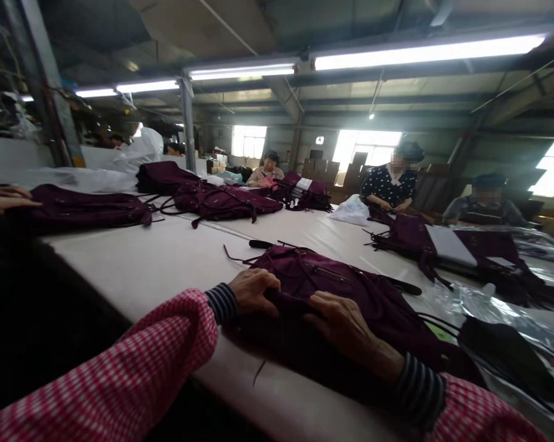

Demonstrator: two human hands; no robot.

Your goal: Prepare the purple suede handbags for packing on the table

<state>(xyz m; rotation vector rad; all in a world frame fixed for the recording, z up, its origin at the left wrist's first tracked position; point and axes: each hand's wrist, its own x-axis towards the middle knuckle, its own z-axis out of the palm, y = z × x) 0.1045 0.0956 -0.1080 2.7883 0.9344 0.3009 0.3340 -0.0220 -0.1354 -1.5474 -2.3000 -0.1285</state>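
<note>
A dark purple fabric backpack (pixel 346 288) with a zipped pocket and thin cords lies on the white table in front of me. My left hand (pixel 253 291) grips its near edge, thumb and fingers closed on the cloth. A short way to the right, my right hand (pixel 344 322) pinches the same edge, its fingers curled over the fabric. Between the two hands the cloth is bunched up a little. Black straps stick out from beneath the bag's far side.
Other purple bags (pixel 231 201) lie across the white table (pixel 166 245). Clear plastic wrap (pixel 502 313) and a black piece (pixel 511 350) are at the right. Co-workers sit or stand across the table; another person's hand (pixel 7 199) touches a bag (pixel 88 205) at far left.
</note>
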